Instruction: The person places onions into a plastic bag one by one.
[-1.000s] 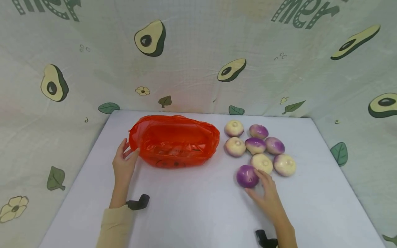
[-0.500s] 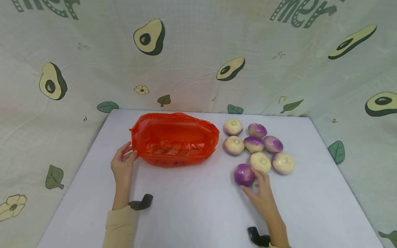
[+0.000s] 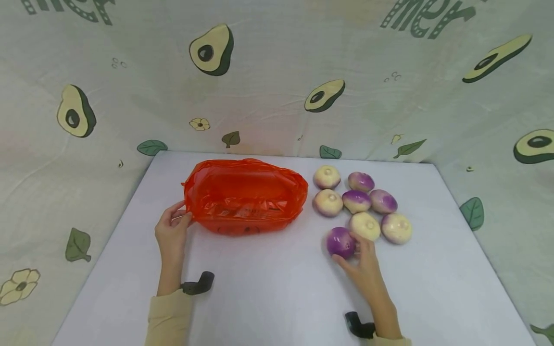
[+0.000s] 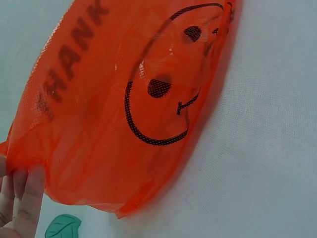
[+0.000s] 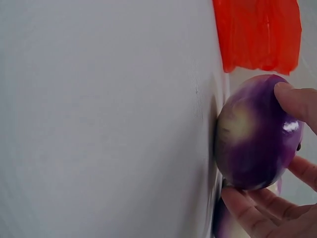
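My left hand (image 3: 172,230) pinches the left end of a red plastic bag (image 3: 246,227), whose wide mouth gapes toward me. In the left wrist view, fingers (image 4: 30,198) show at a corner of the bag (image 4: 99,148), which bears a printed face and lettering. With thumb and fingers around its sides, my right hand (image 3: 365,264) holds a purple turnip (image 3: 341,242). The right wrist view shows that turnip (image 5: 257,134) close to the tabletop, its pale patch facing the camera.
Several more purple-and-white turnips (image 3: 357,202) lie grouped at the right, just beyond my right hand. The white table (image 3: 268,288) ends at a cloth backdrop (image 3: 268,57) printed with avocados. A black wrist mount (image 3: 198,283) sticks out from the left sleeve.
My right hand has closed more tightly around the purple turnip, which has shifted slightly left. The left hand still holds the bag's edge, and the bag has barely moved.
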The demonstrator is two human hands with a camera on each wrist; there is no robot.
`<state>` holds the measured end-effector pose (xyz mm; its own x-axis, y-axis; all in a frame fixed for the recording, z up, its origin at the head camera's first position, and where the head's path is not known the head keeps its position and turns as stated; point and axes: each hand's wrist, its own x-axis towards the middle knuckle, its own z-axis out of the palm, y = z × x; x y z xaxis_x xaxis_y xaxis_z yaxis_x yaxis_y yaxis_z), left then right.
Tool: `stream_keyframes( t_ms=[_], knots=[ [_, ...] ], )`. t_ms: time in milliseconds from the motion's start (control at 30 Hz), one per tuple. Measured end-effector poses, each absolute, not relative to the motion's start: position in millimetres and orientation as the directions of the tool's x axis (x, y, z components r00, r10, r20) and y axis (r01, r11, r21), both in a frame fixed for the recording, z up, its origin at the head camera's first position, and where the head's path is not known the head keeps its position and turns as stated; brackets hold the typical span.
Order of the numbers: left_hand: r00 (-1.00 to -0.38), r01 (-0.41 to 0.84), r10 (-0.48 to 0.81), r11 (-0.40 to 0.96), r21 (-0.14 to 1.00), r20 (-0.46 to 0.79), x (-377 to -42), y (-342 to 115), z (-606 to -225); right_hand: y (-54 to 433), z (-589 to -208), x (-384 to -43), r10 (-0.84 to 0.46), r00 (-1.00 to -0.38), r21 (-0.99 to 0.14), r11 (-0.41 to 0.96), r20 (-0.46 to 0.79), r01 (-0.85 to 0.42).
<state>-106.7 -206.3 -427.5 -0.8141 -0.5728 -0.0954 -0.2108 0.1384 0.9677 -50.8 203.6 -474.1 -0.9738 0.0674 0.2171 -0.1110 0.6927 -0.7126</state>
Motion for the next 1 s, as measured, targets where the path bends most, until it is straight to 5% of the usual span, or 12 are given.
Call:
stream_keyframes(
  t_ms=[1000],
  knots=[
    [-0.83, -0.239, -0.547, 0.172, 0.956, -0.109, -95.7, -203.2, -424.4, 204.9, -472.1, -54.9, 0.035, -0.98, -0.694, 0.711, 0.194, -0.112]
  ],
)
